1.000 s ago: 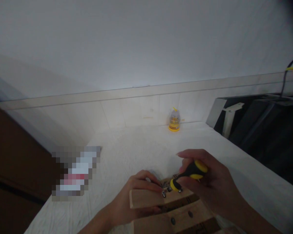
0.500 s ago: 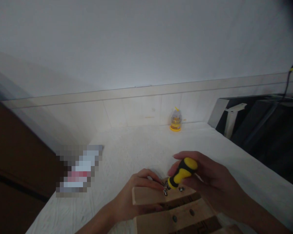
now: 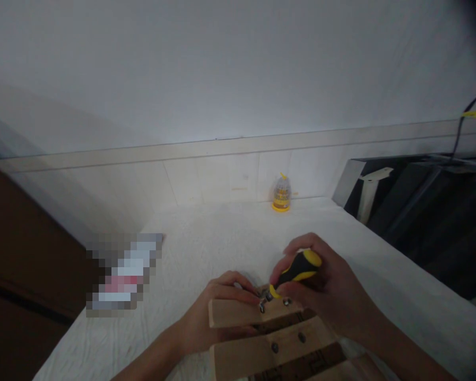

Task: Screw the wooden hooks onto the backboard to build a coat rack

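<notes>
My right hand (image 3: 335,291) is closed round the yellow and black handle of a screwdriver (image 3: 299,269), which leans with its butt up to the right. Its tip points down at a shiny screw (image 3: 262,307) on the far slat of a slatted wooden piece (image 3: 238,362); I cannot tell if the two touch. My left hand (image 3: 210,312) grips that far slat from the left, fingers over its back edge and thumb below. Dark round screw heads dot the nearer slat, and dark printed marks lie between the slats.
A clear container with a yellow base (image 3: 281,197) stands by the wall on the white-covered table (image 3: 206,238). At the left edge lies a pixelated flat item (image 3: 125,275). Dark panels with a pale metal bracket (image 3: 368,196) are at the right; a brown cabinet (image 3: 24,254) is at the left.
My right fingers have curled more tightly round the screwdriver handle, which has turned and tilted lower. The whole view has shifted slightly; my left hand keeps its grip on the slat.
</notes>
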The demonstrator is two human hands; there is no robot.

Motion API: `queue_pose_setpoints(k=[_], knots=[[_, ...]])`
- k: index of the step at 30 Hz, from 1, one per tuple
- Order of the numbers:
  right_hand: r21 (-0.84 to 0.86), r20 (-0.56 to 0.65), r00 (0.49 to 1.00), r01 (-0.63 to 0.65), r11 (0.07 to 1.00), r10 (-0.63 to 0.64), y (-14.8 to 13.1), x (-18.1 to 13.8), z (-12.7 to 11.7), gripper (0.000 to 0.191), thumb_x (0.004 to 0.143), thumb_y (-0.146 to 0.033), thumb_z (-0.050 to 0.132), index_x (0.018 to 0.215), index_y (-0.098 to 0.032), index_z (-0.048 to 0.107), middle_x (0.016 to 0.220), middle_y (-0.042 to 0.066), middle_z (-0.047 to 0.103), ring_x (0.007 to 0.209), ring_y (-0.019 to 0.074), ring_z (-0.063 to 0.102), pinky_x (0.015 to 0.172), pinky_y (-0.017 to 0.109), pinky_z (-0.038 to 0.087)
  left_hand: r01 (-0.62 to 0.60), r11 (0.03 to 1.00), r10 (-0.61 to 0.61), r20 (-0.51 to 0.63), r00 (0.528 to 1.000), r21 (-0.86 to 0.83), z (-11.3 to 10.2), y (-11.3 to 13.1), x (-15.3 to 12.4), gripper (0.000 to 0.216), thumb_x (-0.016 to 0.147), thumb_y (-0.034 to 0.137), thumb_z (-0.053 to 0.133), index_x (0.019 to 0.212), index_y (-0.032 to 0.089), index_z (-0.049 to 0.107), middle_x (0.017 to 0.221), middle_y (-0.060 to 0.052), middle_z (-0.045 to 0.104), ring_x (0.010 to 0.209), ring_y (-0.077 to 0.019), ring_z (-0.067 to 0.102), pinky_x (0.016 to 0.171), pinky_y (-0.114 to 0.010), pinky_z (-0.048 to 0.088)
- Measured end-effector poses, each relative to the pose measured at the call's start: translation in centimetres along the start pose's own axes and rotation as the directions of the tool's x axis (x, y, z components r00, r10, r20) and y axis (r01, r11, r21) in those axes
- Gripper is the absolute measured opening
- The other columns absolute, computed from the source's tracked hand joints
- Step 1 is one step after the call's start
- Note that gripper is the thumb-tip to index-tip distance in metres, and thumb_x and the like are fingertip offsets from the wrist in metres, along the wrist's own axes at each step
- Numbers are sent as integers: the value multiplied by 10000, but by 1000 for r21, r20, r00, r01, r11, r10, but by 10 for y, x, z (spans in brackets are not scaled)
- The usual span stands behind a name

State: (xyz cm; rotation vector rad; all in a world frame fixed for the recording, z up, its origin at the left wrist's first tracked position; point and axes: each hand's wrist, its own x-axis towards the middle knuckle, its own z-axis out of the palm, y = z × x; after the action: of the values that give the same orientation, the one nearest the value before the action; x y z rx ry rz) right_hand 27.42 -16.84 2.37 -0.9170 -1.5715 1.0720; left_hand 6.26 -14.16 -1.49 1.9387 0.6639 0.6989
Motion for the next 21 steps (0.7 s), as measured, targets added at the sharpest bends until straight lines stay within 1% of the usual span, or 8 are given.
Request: queue_pose_setpoints(k=[3,6,8,10,13,17,18,21], knots=[[100,65,996,57,993,-63,5,-2,-3,311,875,-291,541,1128,-292,361,859,-6,649,587,81,592,549,211,514,5,1000,-5,3,1000,-8,0,-2,0,324,664,298,754,978,235,709,1022,-69,597,927,-195,598,822,-342,496],[70,130,977,162,984,-170,9,-4,-6,263,947,-270,404,1192,-339,340,936,3,627,654,78,593,619,229,528,3,1000,-3,1,1000,-22,0,-2,0,328,659,292,761,978,235,707,1035,-70,593,943,-201,597,832,-349,495],[4,126,967,223,975,-222,10,-4,-7,277,945,-259,414,1197,-364,372,919,-10,625,635,76,574,590,213,514,4,1000,-4,-1,1000,-27,0,-1,0,322,661,292,761,973,234,708,1028,-69,594,941,-201,598,833,-352,496],[-79,114,962,258,963,-248,9,-4,-7,294,916,-259,483,1184,-369,432,871,-18,631,634,86,575,567,206,500,2,1000,-2,-1,1000,-28,1,0,0,316,663,292,760,968,228,711,1025,-72,593,939,-203,597,834,-356,495],[-138,101,959,279,950,-266,7,-4,-6,318,871,-245,566,1162,-355,498,843,-16,645,698,107,613,607,214,508,-6,999,6,-1,1000,-32,1,0,0,325,658,284,763,971,218,710,1032,-76,587,933,-203,596,837,-359,494],[-93,123,958,272,958,-260,7,-5,-7,374,900,-192,508,1206,-400,453,1087,-8,651,859,105,639,726,222,519,-29,999,28,-17,999,-33,2,-2,0,323,647,271,771,959,215,709,1002,-68,589,917,-193,599,820,-346,497],[-85,138,958,264,961,-251,7,-5,-7,394,908,-183,491,1226,-408,435,1106,-7,648,866,101,639,729,219,519,-38,999,37,-23,999,-34,2,-3,0,323,643,268,774,954,213,709,997,-67,591,915,-192,601,820,-347,497],[-100,121,960,264,959,-251,9,-5,-5,472,899,-182,508,1280,-430,381,985,-25,660,791,88,629,694,197,519,-45,998,44,-31,999,-35,2,-4,0,317,645,270,774,950,209,711,1005,-73,595,916,-195,604,826,-353,494]])
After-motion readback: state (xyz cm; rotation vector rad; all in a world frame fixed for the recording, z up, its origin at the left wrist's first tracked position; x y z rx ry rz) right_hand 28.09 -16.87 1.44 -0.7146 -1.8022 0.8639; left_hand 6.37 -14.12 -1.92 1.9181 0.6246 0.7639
